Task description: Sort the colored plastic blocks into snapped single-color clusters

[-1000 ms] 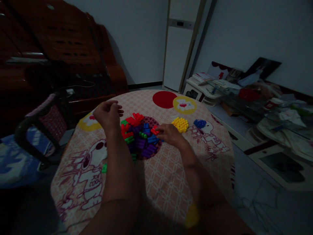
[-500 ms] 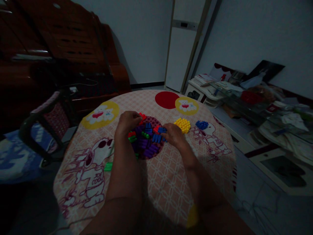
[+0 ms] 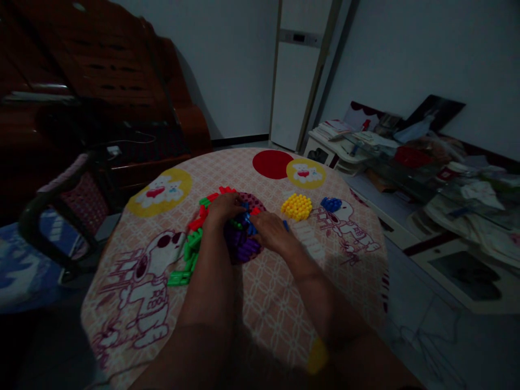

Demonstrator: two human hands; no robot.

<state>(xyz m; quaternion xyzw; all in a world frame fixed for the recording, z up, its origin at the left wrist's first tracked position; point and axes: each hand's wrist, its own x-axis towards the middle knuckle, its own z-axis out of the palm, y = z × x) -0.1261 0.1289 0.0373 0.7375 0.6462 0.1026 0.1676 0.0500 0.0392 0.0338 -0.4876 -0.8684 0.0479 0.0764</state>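
My left hand (image 3: 225, 207) reaches over the left side of a pile of plastic building blocks, its fingers curled down by the blue blocks (image 3: 246, 215). What those fingertips hold is hidden. My right hand (image 3: 271, 232) comes in from the right, fingers closed on a blue block at the pile's middle. A small red block (image 3: 255, 211) shows just beyond its fingertips. Purple blocks (image 3: 246, 250) lie below and between the hands. To the left of my left wrist are red blocks (image 3: 197, 223) and green blocks (image 3: 190, 252), partly covered by my forearm.
A yellow block cluster (image 3: 297, 207) and a blue cluster (image 3: 331, 203) sit right of the pile, with whitish blocks (image 3: 311, 238) nearer me. The round table wears a patterned cloth (image 3: 276, 303). A chair (image 3: 81, 200) stands left; a cluttered cabinet (image 3: 406, 189) stands right.
My left hand has moved right and nearer, off the red blocks at the back. My right hand has shifted left, bringing both hands close together. The view has shifted slightly.
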